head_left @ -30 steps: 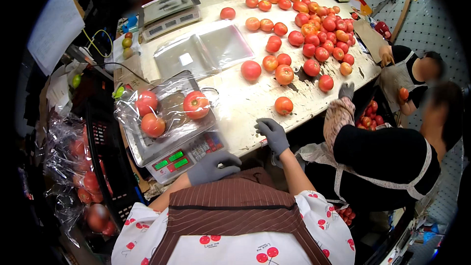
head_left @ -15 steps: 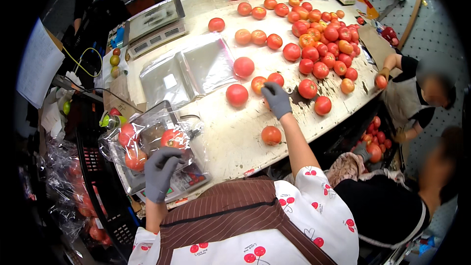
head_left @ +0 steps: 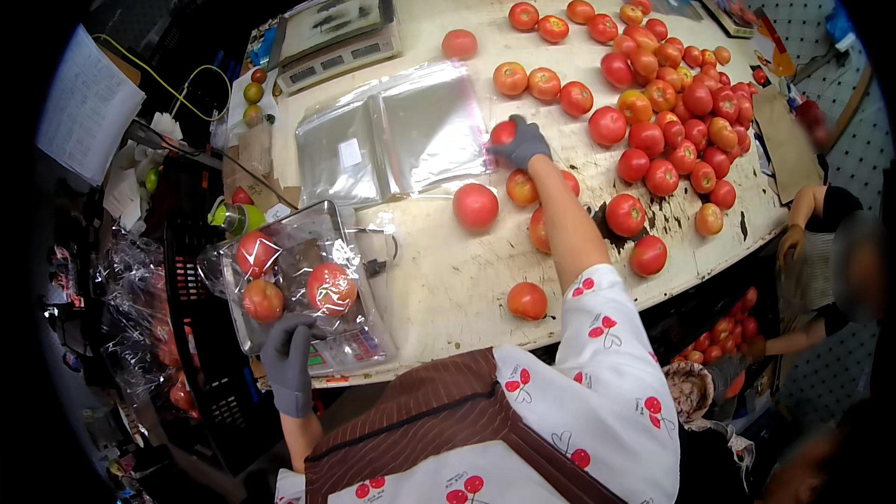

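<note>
Wide left head-worn fisheye view, facing downward, close above the table [head_left: 439,303]

Bare table [head_left: 443,303] lies open between the near scale [head_left: 353,347] and the lone front tomato [head_left: 527,301]! One big tomato [head_left: 475,206] sits between the right hand [head_left: 521,143] and that scale, heaped tomatoes [head_left: 696,100] crowd the right side, and the far scale [head_left: 342,33] blocks the upper left!

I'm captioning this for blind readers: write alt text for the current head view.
A gray-gloved right hand grasps a red tomato at a table of loose tomatoes. The gloved left hand is beside a scale holding three plastic-covered tomatoes.
</note>
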### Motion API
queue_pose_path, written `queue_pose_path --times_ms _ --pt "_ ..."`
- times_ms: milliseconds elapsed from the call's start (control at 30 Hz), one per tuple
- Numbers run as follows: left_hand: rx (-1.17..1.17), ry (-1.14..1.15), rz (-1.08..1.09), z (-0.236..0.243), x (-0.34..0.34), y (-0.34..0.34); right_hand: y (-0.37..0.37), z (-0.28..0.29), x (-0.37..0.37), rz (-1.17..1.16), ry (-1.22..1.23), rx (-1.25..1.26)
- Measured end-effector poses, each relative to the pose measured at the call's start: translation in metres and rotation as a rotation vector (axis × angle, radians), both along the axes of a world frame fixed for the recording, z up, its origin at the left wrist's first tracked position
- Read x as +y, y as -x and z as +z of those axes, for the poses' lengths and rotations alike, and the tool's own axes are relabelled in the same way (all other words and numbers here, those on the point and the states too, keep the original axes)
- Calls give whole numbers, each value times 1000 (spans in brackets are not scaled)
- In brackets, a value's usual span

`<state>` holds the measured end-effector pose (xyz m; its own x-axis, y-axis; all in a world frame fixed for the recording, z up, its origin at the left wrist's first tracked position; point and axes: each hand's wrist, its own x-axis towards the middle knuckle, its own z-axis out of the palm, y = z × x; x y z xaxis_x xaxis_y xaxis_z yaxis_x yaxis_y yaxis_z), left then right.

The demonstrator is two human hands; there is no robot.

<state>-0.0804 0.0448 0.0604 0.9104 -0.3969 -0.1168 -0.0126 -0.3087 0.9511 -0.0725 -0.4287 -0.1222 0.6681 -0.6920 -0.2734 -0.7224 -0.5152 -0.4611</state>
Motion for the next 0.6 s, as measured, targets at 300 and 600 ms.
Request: queue_pose_path --times_ms 300,600 --pt "-26 28 -110 -1 -12 -9 44 42 19 -245 -1906 -997" --pt "-144 -30 -198 -12 -26 -20 33 -19 -34 -85 38 -172"
